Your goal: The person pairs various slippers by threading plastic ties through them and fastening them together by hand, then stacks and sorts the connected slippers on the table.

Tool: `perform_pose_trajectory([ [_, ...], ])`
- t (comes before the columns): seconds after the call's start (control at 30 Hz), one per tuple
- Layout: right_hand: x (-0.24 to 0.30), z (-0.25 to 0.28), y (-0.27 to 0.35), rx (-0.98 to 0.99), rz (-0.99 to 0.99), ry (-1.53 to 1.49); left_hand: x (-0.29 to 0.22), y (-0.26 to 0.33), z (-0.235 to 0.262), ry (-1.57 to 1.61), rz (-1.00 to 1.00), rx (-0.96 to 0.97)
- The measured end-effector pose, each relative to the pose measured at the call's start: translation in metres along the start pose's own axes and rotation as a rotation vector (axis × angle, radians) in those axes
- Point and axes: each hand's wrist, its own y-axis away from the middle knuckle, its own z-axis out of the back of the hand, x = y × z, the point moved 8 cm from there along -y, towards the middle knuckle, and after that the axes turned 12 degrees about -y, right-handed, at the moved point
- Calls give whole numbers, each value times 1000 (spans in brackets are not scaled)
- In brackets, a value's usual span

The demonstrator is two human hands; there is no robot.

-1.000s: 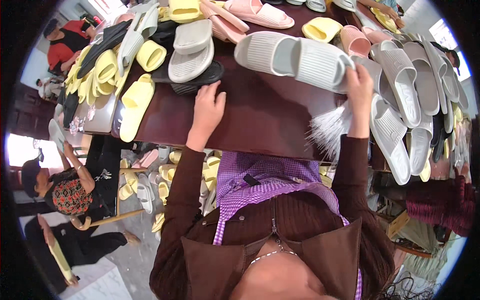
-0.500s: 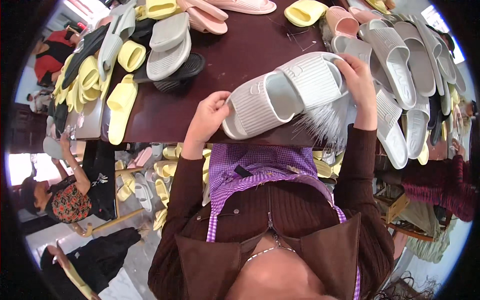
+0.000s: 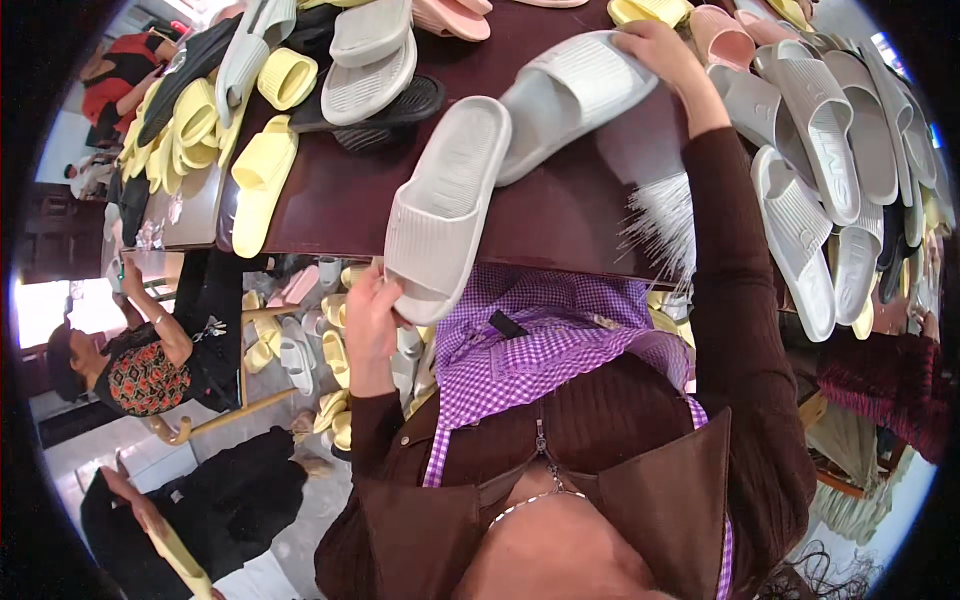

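Observation:
My left hand (image 3: 376,315) is closed on the toe end of a light grey slide sandal (image 3: 432,245), which tilts over the table's front edge with its footbed facing up. A second grey slide sandal (image 3: 615,78) lies farther back on the dark red table (image 3: 560,225). My right hand (image 3: 660,55) reaches out and grips its toe end. The heels of the two sandals come close together in the middle, the nearer one partly covering the farther. A bundle of clear bristles (image 3: 665,225) sits at the table's front edge, near my right forearm.
Grey slides (image 3: 815,130) are heaped on the right, with pink ones (image 3: 722,38) behind. On the left lie a yellow slide (image 3: 262,185), stacked grey slides (image 3: 370,80) and black ones (image 3: 400,105). Another person (image 3: 145,365) works at the left. More slides lie on the floor.
The two slides, side by side before, are now spread apart and turned. My right hand has moved away over the table; my left has come down toward me with its slide.

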Motion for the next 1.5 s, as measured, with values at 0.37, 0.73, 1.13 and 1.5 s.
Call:
perform_pose_trajectory([
  [0.37,106,-59,88,254,329,-124,-4,24,-117,600,155,372],
  [0.73,56,-41,185,183,32,-356,-25,24,-212,226,236,879],
  [1.13,65,-4,75,436,496,214,-145,-107,-153,-800,-882,142],
  [1.5,33,-28,95,77,105,378,-122,-174,-189,-1597,-816,-22],
])
